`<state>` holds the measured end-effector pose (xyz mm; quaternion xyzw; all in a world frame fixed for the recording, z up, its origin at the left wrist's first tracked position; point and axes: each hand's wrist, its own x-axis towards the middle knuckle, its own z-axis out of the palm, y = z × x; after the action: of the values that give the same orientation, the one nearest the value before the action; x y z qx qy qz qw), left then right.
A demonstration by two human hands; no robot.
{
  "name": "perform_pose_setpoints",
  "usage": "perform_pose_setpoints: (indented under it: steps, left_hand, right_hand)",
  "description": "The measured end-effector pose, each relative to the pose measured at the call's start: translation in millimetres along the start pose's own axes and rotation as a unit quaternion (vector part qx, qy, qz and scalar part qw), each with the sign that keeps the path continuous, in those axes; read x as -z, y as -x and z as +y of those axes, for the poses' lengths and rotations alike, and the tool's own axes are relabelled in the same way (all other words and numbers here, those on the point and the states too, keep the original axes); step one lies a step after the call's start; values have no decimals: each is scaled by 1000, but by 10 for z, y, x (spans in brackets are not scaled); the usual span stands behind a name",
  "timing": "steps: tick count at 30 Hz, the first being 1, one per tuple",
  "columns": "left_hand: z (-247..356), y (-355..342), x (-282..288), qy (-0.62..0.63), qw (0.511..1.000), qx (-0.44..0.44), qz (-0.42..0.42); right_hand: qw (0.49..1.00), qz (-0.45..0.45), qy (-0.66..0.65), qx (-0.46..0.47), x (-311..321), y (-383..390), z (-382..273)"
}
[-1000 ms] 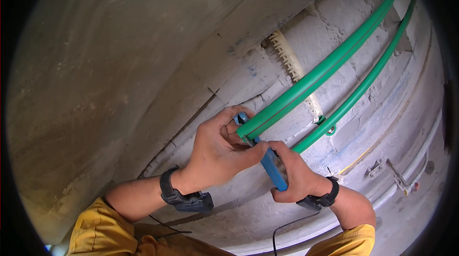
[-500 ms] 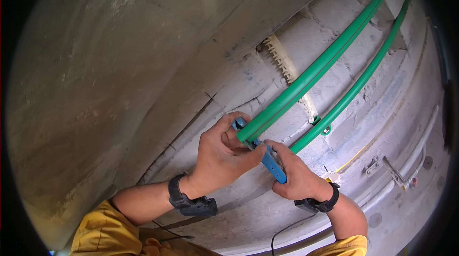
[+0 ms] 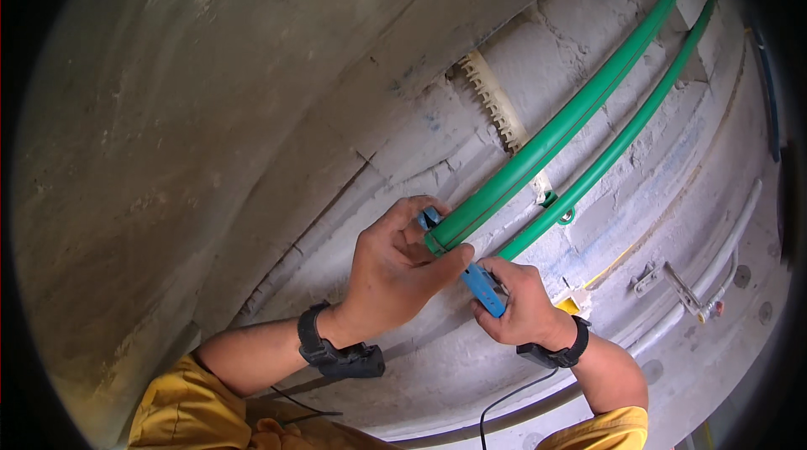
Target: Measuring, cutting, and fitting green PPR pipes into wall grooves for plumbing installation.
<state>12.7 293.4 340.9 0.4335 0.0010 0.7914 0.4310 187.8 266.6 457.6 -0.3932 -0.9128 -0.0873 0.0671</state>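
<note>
A thick green pipe (image 3: pixel 525 166) runs from the upper right down to my hands, where its cut end shows. My left hand (image 3: pixel 398 265) is closed about this end, with the thumb in front and the fingers partly hidden behind it. A blue hand tool, by its look a pipe cutter (image 3: pixel 483 288), lies across the pipe end. Its upper tip shows beside my left fingers; its middle is hidden by my left thumb and the pipe. My right hand (image 3: pixel 523 305) is closed round the tool's lower part.
Alongside runs a thinner green pipe (image 3: pixel 605 160), passing behind my right hand. A pale toothed strip (image 3: pixel 494 101) crosses the rough grey wall (image 3: pixel 580 21) behind the pipes. To the right are a grey conduit (image 3: pixel 723 269) and a metal bracket (image 3: pixel 683 288). A black cable (image 3: pixel 514 395) hangs below my right wrist.
The blue pipe cutter has shifted slightly along the pipe end, and my right fingers have closed further round it. My left hand stays nearly in place. The view has shifted slightly.
</note>
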Motion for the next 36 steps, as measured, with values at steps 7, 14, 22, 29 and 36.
perform_pose_setpoints:
  steps: [7, 14, 22, 29, 36]
  left_hand:
    - [-103, -33, 65, 23, 1000, -17, 11]
    - [-27, -8, 5, 61, 998, 4, 19]
    - [-9, -21, 2, 7, 998, 5, 66]
    - [-90, -61, -29, -10, 999, 14, 50]
    - [-256, -126, -49, 22, 997, 18, 74]
  right_hand:
    - [997, 64, 34, 28, -43, 21, -8]
    - [997, 42, 15, -64, -3, -31, -149]
    - [996, 68, 57, -29, -80, -150, -54]
    - [992, 98, 77, -7, -116, -136, 99]
    - [990, 104, 87, -48, -123, -151, 140]
